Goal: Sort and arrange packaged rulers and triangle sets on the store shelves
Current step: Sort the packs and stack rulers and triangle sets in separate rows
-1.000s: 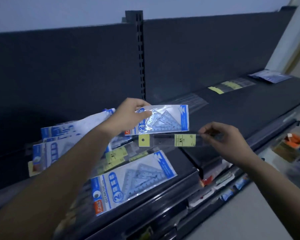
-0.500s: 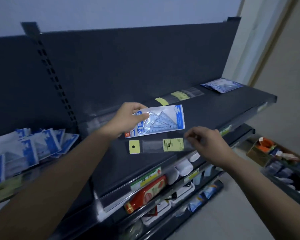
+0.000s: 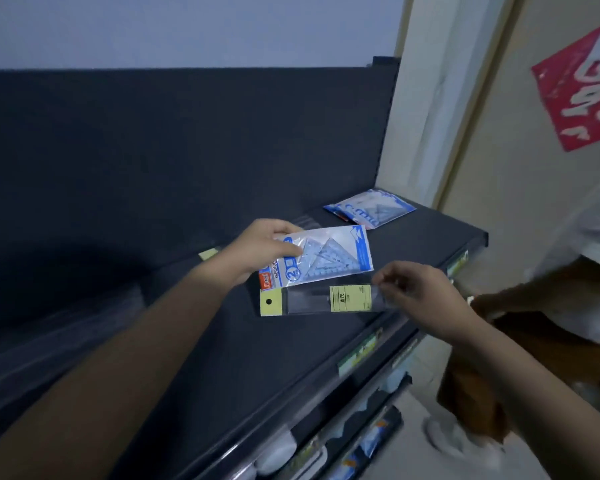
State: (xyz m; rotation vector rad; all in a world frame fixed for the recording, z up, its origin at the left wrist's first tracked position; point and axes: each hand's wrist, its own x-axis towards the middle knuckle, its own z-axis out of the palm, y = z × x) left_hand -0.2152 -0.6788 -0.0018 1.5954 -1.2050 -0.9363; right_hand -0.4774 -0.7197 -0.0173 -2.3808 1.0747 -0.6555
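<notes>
Triangle set [image 3: 326, 258] pinched by left hand [image 3: 260, 249], ruler pack [image 3: 319, 299] apparently pinched by blurred right hand [image 3: 420, 292], above shelf [image 3: 291, 358].

Head view, down over shelf [image 3: 326, 341]

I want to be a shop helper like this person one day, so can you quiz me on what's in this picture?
1. The left hand holds the triangle set packet. What does the right hand pinch?
A. the ruler packet
B. a red bottle
C. nothing at all
2. True or false: the label on the ruler packet is yellow.
3. Fill in the missing word: a second triangle set packet lies at the far end of the dark ____.

Key: 1 A. 2 True. 3 shelf.
</notes>
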